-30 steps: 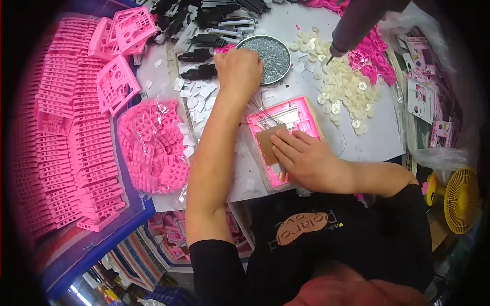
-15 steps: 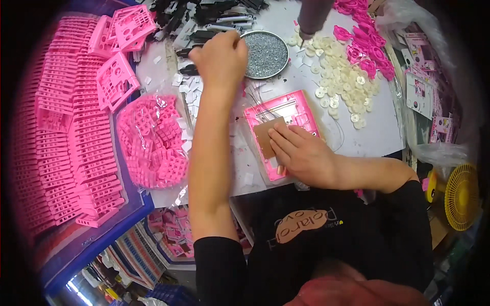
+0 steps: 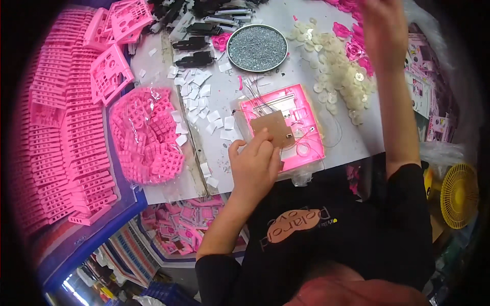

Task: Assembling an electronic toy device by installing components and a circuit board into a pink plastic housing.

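Observation:
A pink plastic casing [image 3: 301, 158] lies on the table in front of me, with thin wires and metal strips inside. Across its middle sits a brown circuit board [image 3: 272, 127]. My left hand [image 3: 255, 166] rests at the board's lower left corner, fingers curled and pressed against it; whether a small part is between the fingertips is hidden. My right hand [image 3: 382, 33] is raised at the top right, above the pink rings. It is smeared and cut by the picture's edge, so its fingers do not show clearly. Beyond the casing stands a round dish of small metal screws [image 3: 258, 48].
Cream plastic discs [image 3: 337, 84] are heaped right of the casing. White squares [image 3: 196, 94] and black parts [image 3: 196, 58] lie to the left. A bag of pink keypads [image 3: 148, 135] and a blue crate edge [image 3: 127, 209] flank stacked pink casings [image 3: 81, 127]. A yellow fan [image 3: 459, 196] stands right.
My left hand has come back from the screw dish to the circuit board. My right hand has left the board and risen to the top right. The hanging dark tool is out of view.

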Demonstrator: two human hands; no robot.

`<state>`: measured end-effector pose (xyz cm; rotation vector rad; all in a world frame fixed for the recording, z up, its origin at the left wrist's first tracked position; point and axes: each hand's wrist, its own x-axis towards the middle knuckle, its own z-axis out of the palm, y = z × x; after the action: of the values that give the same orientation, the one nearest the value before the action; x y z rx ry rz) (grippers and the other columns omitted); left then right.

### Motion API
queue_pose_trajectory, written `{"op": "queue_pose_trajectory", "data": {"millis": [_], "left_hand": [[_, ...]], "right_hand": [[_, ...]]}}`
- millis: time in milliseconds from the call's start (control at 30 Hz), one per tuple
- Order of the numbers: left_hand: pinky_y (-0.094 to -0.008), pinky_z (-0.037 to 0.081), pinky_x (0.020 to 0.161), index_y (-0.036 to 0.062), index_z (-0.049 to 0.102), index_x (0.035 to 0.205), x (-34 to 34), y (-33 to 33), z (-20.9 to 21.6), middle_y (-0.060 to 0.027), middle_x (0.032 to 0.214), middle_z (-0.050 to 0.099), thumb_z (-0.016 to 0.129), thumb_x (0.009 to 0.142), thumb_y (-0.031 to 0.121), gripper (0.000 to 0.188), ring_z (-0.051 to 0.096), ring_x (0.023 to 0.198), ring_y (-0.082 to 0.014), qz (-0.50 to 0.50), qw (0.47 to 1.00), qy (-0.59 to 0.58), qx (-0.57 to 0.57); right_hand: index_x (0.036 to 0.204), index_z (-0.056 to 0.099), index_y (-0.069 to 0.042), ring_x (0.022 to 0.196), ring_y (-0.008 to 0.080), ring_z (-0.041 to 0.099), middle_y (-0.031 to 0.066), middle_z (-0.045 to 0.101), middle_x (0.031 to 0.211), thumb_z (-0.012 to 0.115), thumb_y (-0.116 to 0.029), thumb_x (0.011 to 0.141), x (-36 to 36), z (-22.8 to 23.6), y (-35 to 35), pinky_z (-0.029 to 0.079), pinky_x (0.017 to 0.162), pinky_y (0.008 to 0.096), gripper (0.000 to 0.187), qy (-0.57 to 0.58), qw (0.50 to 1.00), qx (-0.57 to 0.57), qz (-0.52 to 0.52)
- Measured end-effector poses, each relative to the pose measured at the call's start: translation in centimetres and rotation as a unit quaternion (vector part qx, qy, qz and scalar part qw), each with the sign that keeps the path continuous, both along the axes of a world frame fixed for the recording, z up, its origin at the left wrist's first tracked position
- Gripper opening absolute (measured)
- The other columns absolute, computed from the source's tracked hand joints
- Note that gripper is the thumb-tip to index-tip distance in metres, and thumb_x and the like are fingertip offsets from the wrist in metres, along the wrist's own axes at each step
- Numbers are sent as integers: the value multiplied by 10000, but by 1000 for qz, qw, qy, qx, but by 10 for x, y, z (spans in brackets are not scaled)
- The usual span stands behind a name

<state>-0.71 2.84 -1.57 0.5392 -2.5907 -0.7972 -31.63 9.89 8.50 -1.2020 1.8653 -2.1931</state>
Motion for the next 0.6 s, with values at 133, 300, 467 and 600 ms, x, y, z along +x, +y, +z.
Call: {"op": "queue_pose_trajectory", "data": {"millis": [133, 300, 467, 600], "left_hand": [[-429, 330, 980, 82, 641, 927, 0, -1, -1, -72, 1138, 724, 700, 872, 118, 88, 686, 1054, -227, 1, 1000, 10, 20], [-501, 229, 1123, 88, 675, 960, 4, -3, -12, -67, 1111, 737, 706, 871, 84, 95, 695, 1086, -213, 22, 998, 42, 43], [-543, 110, 1189, 89, 715, 949, 3, 1, -11, -68, 1053, 751, 716, 859, 71, 92, 710, 1049, -216, 50, 995, 63, 64], [-594, 98, 1172, 107, 688, 964, 3, 1, -16, -2, 1050, 737, 710, 869, 100, 97, 697, 1074, -164, 53, 995, 73, 51]], "right_hand": [[1385, 461, 60, 947, 218, 692, 165, 671, 1133, 706, -39, 860, -33, 50, -58, 559, 884, 338, 587, -281, 923, -231, 123], [1340, 534, -14, 867, 156, 670, 90, 686, 991, 786, -164, 867, -70, 23, -106, 554, 766, 294, 556, 42, 971, 163, 170], [1330, 448, -68, 740, 187, 566, 51, 569, 829, 688, -248, 912, 68, -7, -36, 486, 757, 342, 514, -105, 929, 103, 339], [1146, 403, -94, 577, 144, 500, 23, 503, 681, 721, -235, 916, 132, -41, 0, 456, 611, 333, 417, -195, 902, 26, 385]]}}
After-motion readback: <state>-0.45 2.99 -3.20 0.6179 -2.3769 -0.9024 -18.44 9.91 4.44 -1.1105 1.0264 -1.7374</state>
